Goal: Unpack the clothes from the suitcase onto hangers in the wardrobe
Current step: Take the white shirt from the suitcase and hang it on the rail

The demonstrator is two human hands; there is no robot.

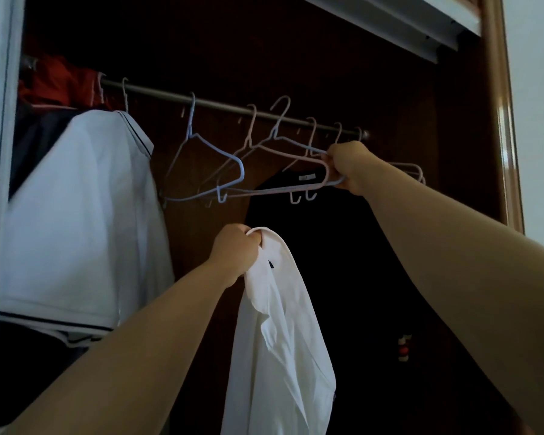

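You're facing a dark brown wooden wardrobe (453, 105), with its inside mostly in shadow. Biggest thing in there is a white short-sleeved polo shirt with dark trim (85, 215), hanging at the left side of the wardrobe. A black T-shirt with a small white neck label (327, 246) hangs toward the right side, its shoulders right behind your right hand.

The white long shirt (280, 340) is out in front of the wardrobe's middle, dangling straight down from your left hand and not on any hanger.

Up top, a grey metal rail (157, 91) slopes from the upper left down to the right wall. A bunched red garment (57, 83) sits at its left end, above the polo.

On the middle of the rail there's a thin light blue plastic hanger (239, 161), and just right of it a tangle of thin pale pink plastic hangers (283, 153), all tilted. One hook sticks up higher than the others; can't tell if it's on the rail.

Your right hand (346, 166) is near the rail's right end, fingers curled round the ends of several of those hangers. Your left hand (236, 252) is clenched on the top of the white shirt.
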